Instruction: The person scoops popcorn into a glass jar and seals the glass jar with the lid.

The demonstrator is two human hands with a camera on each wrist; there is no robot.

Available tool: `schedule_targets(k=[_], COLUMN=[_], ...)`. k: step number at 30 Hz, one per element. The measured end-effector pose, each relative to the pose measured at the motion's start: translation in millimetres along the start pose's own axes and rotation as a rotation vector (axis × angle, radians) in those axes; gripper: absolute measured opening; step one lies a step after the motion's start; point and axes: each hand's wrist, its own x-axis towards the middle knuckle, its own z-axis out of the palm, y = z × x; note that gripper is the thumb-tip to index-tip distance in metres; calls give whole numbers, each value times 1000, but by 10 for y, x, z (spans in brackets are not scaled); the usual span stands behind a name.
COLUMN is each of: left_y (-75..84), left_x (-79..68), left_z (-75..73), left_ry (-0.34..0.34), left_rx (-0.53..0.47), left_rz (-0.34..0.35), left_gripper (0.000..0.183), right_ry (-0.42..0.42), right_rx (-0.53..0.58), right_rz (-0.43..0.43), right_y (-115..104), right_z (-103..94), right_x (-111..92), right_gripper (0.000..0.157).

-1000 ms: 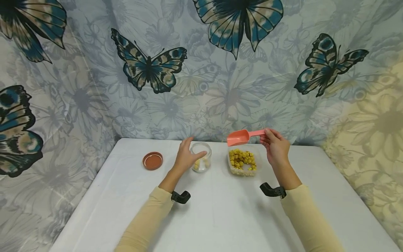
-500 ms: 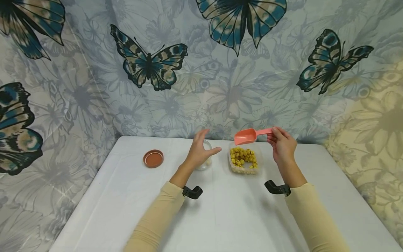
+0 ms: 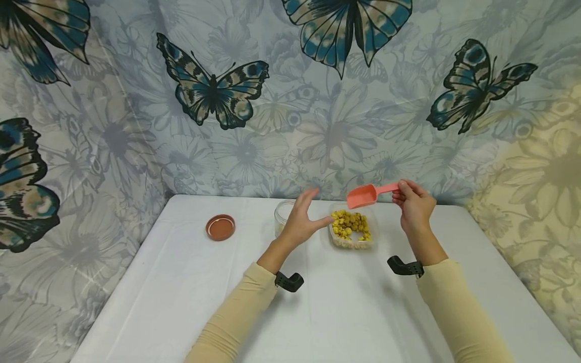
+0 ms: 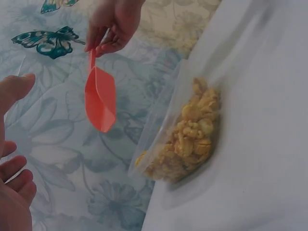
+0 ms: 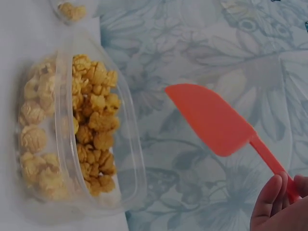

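Observation:
My right hand [image 3: 416, 206] pinches the handle of a coral-red scoop [image 3: 362, 196], held above the back of a clear plastic container [image 3: 354, 245]. Yellow caramel popcorn [image 5: 96, 125] partly fills that container, with a bare patch of its floor showing. The scoop looks empty in the head view. My left hand [image 3: 301, 222] hovers with fingers and thumb spread, between the container and a glass jar [image 3: 282, 212], holding nothing. Part of the jar is hidden behind this hand; a little popcorn [image 5: 72, 10] lies in it in the right wrist view.
A brown round lid [image 3: 220, 227] lies on the white-covered table [image 3: 181, 282], left of the jar. Close behind the table's back edge hangs a butterfly-patterned cloth [image 3: 245, 156]. Each wrist wears a black camera band [image 3: 289, 282].
My left hand has moved right, away from the jar and towards the popcorn container. My right hand has shifted slightly right with the scoop.

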Motion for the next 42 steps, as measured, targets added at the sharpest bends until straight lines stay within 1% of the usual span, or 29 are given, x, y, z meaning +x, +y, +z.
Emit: schedule_targets(k=[4, 6, 11, 17, 20, 24, 30, 35, 39, 42], left_y=[-4, -8, -5, -12, -24, -56, -134, -211, -248, -266], left_x=[-24, -34, -34, -33, -47, -52, -49, -54, -57, -64], left_z=[65, 93, 154, 235, 279, 331, 411, 486, 542, 587], left_ry=[-19, -34, -67, -88, -107, -128, -130, -126, -124, -130], left_rx=[-19, -20, 0, 12, 15, 6, -5, -13, -40, -49], left_rz=[17, 7, -9, -21, -53, -91, -139, -182, -246, -295], left_gripper=[76, 76, 76, 75, 76, 76, 77, 77, 78, 78], right_ry=[17, 23, 33, 65, 67, 59, 41, 44, 39, 30], right_rx=[-42, -70, -97, -153, -181, -201, -230, -249, -270, -300], right_rz=[-21, -33, -49, -41, -40, -59, -119, -130, -152, -176], right_y=[-2, 0, 12, 45, 61, 82, 112, 121, 123, 128], right_z=[-21, -29, -65, -136, -161, -178, -164, -161, -158, -154], right_x=[5, 9, 43, 104, 120, 132, 115, 97, 92, 101], right_gripper=[4, 3, 6, 5, 5, 5, 6, 7, 8, 6])
